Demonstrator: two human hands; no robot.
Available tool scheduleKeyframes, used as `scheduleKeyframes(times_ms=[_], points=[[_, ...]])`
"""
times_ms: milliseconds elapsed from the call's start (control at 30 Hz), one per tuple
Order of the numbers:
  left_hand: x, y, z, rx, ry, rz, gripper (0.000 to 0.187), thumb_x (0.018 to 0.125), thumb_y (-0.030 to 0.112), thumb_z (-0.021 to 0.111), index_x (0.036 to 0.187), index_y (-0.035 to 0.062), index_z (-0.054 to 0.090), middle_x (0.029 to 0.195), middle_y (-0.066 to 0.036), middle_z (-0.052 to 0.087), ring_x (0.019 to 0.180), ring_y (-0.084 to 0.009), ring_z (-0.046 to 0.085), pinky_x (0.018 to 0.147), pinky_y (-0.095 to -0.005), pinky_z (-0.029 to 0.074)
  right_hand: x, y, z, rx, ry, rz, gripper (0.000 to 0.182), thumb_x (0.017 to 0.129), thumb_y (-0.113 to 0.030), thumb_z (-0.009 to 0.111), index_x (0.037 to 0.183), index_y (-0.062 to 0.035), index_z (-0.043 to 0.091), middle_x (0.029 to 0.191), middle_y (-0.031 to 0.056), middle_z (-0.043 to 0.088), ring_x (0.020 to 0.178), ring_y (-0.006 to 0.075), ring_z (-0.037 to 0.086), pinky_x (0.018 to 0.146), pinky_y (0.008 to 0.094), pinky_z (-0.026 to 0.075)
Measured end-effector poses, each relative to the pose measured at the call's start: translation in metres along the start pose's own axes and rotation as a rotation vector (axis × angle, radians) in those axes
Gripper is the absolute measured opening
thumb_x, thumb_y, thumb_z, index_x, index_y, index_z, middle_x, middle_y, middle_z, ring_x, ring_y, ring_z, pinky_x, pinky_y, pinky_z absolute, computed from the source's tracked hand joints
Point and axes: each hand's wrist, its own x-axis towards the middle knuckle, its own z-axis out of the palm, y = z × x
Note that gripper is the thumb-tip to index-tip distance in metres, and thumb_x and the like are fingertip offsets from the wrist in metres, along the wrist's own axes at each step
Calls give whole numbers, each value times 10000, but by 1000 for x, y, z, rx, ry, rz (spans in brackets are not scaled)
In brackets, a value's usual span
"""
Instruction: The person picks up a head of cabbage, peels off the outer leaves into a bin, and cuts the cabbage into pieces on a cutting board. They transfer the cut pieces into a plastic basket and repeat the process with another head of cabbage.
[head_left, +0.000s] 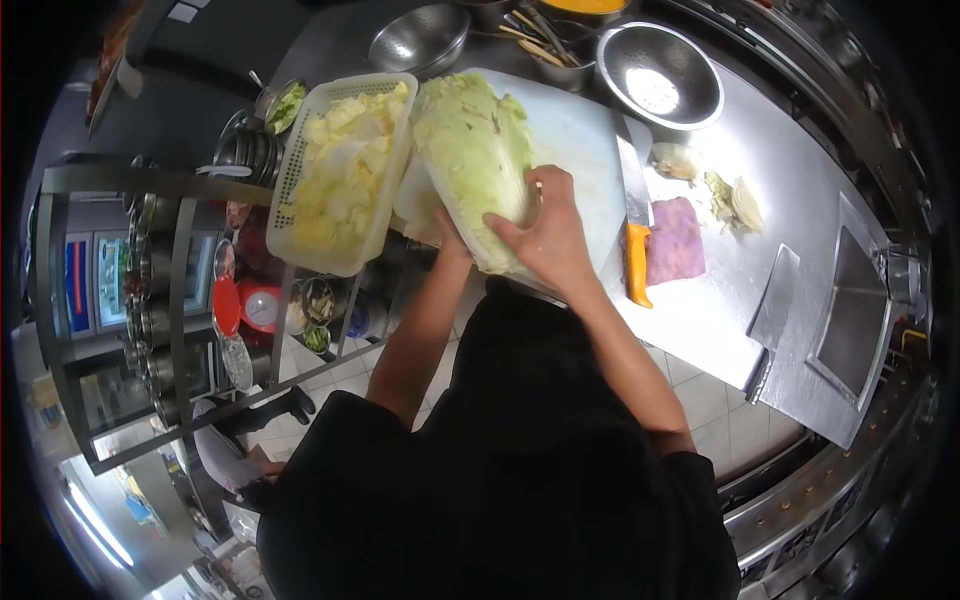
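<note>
Head view, items as listed from my two hands outward.

Item: one long pale-green cabbage (475, 150), between my hands, lying lengthwise away from me over the white cutting board (580, 130); whether its full weight rests there, I cannot tell.

Right hand (548, 220): gripping the cabbage, thumb on its upper face, fingers bent at its right side. Left hand (452, 238): against the cabbage's near left side; fingers hidden, so how far they close I cannot tell.

Handling note, my judgement: such a heavy, rounded head is best supported from both sides, with firm but not crushing pressure, so the outer leaves stay whole and it does not roll. Its near end calls for care, being close to the worktop (715, 340) edge.

Containers. Left of my left hand, just beside the cabbage: one pale perforated basket (320, 262), filled with cut yellowish-white leaves (345, 165). Farther left: one small dish of green pieces (288, 103). Beyond both hands: one steel bowl (418, 42); one utensil pot (562, 76) with several handles upright; to the right of that, one large steel bowl (630, 75).

Right of my right hand: one orange-handled knife (640, 262), blade along the board's edge, handle beside a purple cloth (678, 240); beyond it, leaf scraps (742, 205).
</note>
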Motion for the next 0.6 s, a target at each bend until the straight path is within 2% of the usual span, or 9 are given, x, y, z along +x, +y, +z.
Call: scheduleKeyframes(times_ms=[33,133,200,300,367,433,467,567,600], points=[[6,0,0,86,6,73,621,937,477,378,1385,49,349,1355,-180,434,1213,-306,475,990,-423,435,5,-2,-3,75,-47,75,499,715,-270,765,1015,32,505,1134,200,482,956,304,534,854,354,439],[15,3,13,148,9,148,622,940,481,358,1388,50,346,1359,-173,434,1212,-302,477,990,-420,436,22,4,-15,66,-163,135,403,705,-227,753,904,5,491,1042,186,506,939,306,529,865,355,436],[17,10,39,359,132,169,626,951,484,269,1405,56,323,1368,-163,430,1218,-320,473,1001,-431,428,30,9,-17,77,-171,102,384,694,-207,744,903,3,500,1021,184,519,924,298,541,843,355,446],[18,15,59,444,111,181,627,959,498,280,1413,66,310,1372,-159,427,1228,-320,464,1009,-431,422,36,9,-18,110,-147,97,361,679,-165,719,920,-1,506,996,185,540,888,286,568,800,354,465],[21,16,67,364,160,165,632,959,508,290,1415,70,305,1375,-158,424,1233,-320,460,1013,-434,418,38,7,-16,127,-124,125,361,675,-143,703,939,-3,503,993,187,547,865,280,581,778,352,475],[21,16,72,286,212,148,638,960,518,301,1418,74,301,1379,-156,421,1238,-321,456,1016,-438,414,40,5,-13,28,49,-42,362,691,-91,653,1003,-3,492,988,182,556,830,267,599,731,348,489],[22,16,74,265,196,154,641,957,523,317,1416,76,308,1381,-154,422,1242,-322,452,1020,-442,409,42,6,-12,27,49,-48,362,691,-91,653,1003,-3,492,988,182,556,830,267,599,731,348,489],[22,12,75,249,171,152,645,950,532,339,1409,79,329,1383,-151,424,1249,-325,444,1028,-450,400,42,17,-4,61,146,27,383,712,-33,599,1074,-7,477,1004,158,563,832,237,596,714,338,491],[21,8,75,251,166,138,646,947,536,346,1404,79,343,1383,-150,426,1252,-326,441,1032,-453,395,39,17,1,206,313,103,401,699,-36,605,1079,-14,476,952,143,571,772,229,583,700,335,482]])
